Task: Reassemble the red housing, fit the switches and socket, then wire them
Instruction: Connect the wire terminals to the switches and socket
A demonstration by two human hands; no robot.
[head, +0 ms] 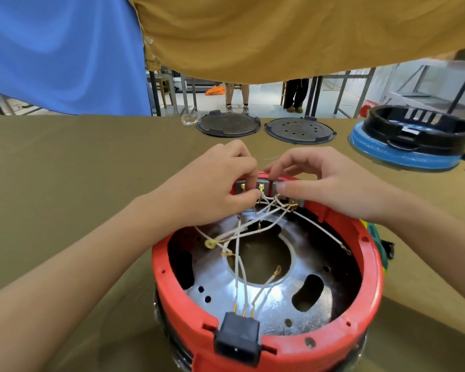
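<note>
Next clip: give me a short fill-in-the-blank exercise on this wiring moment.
1. The black socket sits in the near rim of the ____ housing.
2. Both hands work at the housing's ____ rim.
3. The wires running from the socket are ____.
4. The black ring rests on a ____ base.

Missing words: red; far; white; blue

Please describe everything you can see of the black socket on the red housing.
The socket is a black, boxy part that looks like plastic. It sits in a notch in the near rim of the red housing, its open face turned outward toward the camera. Small contacts show dimly in the recess. On its inner side, three brass-coloured terminals carry white wires that run up across the metal plate. Neither hand touches it.
</note>
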